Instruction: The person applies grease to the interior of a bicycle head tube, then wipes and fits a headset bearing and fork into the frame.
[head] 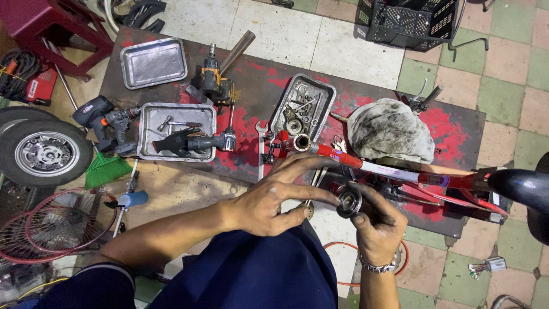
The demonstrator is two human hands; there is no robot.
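Note:
My right hand (377, 226) grips a round dark metal bearing part (349, 200) with a shiny inner ring, held just above my lap. My left hand (274, 197) reaches across, its fingertips touching the rim of that same part, other fingers spread toward the red bicycle frame (366, 166). The frame lies across the worn red board (251, 86), its open silver tube end (301, 142) just above my left fingers. A black saddle (523, 186) shows at the right edge.
Three metal trays sit on the board: an empty one (153, 62), one with a black glove and wrenches (177, 131), one with small parts (303, 106). Power drills (217, 80), a combination wrench (262, 149), a dirty rag (392, 130), a wheel (43, 150), a black crate (412, 20).

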